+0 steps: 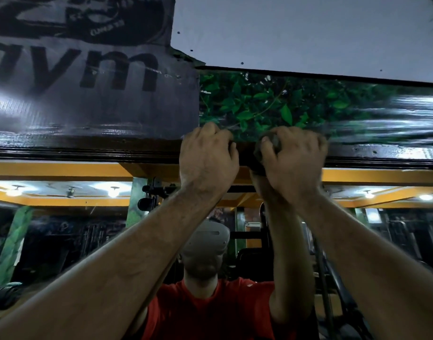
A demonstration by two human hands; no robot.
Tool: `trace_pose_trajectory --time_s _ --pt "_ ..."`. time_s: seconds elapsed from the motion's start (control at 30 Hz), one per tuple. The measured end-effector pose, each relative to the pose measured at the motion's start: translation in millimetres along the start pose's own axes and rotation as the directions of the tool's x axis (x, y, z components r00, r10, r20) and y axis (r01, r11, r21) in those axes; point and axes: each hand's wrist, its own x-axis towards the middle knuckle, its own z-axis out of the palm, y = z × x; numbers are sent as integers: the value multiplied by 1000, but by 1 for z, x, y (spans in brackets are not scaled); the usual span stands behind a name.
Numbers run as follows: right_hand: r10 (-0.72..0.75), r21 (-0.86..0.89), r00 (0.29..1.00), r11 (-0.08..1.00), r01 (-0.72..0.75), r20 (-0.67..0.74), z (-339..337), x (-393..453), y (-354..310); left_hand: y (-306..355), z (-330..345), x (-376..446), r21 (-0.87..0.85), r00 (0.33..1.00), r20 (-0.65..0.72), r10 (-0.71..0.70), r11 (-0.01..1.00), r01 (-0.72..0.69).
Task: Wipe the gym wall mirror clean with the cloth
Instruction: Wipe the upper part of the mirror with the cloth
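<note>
Head view: both hands are raised at 12 o'clock to the dark frame [88,153] along the top of the mirror [63,241]. The left hand [207,158] is clenched; whether it holds anything cannot be told. The right hand [294,158] grasps a dark wad, seemingly the cloth [268,143], against the frame.

Risk: working at full reach, the cloth could slip from the grip or skip the glass just below.

Writing: at 10 o'clock a banner [92,77] shows letters "ym"; the smaller print is unreadable.
</note>
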Motion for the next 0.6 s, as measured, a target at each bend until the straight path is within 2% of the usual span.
trace_pose_trajectory --time_s 0.1,0.13,0.23,0.3,0.4,0.47,0.6 --pt "-177 91 983 981 172 44 -1 -9 -1 16 3 1 -70 998 62 25 997 -21" --pt "-185 87 981 980 180 58 -6 -7 11 20 4 1 -87 998 67 19 996 -13" --pt "-18 20 1000 1000 18 -15 -17 5 46 26 5 -2 -93 999 43 19 996 -15" --pt "33 -11 999 999 -33 21 -18 6 43 31 8 -4 -77 999 37 28 997 -25" --pt "-130 39 986 991 126 101 -21 2 36 45 14 -2 -72 998 65 26 997 -21" --pt "-187 38 973 982 183 139 -29 8 60 56 18 0 -95 997 71 39 995 -32" --pt "20 -24 996 1000 -18 91 -36 18 100 83 23 0 -135 997 40 68 989 -62"
